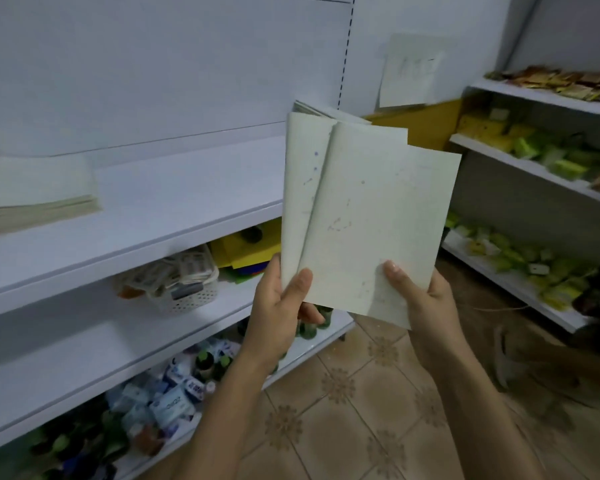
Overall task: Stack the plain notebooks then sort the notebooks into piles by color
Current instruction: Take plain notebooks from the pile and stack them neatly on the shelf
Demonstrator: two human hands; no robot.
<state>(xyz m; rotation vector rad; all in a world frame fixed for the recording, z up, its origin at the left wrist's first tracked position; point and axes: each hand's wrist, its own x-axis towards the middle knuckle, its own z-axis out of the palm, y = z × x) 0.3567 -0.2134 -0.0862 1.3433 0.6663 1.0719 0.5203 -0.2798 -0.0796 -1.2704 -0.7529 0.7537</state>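
The person holds a fanned handful of plain notebooks point(368, 216) upright in front of the shelving, above the tiled floor point(343, 403). The left hand point(281, 306) pinches the lower left corner, thumb on the front cover; the right hand point(420, 299) clamps the lower right edge, thumb likewise on the face. Both hands are closed on the bundle. The covers are pale, thin and marked with small ink spots; judged from the way they splay at the top, they are light, limp and smooth enough to slide over one another. A grip at the bottom edge alone lets the upper corners spread, so squaring them calls for support along the spine or both long sides. A stack of similar pale notebooks point(39, 195) lies on the white shelf point(187, 188) at far left, well apart from the hands; blur there makes its count uncertain. Below, a white basket point(181, 285) of small packets sits near yellow card, and bottles crowd the lowest shelf. The route to the stack appears unobstructed.
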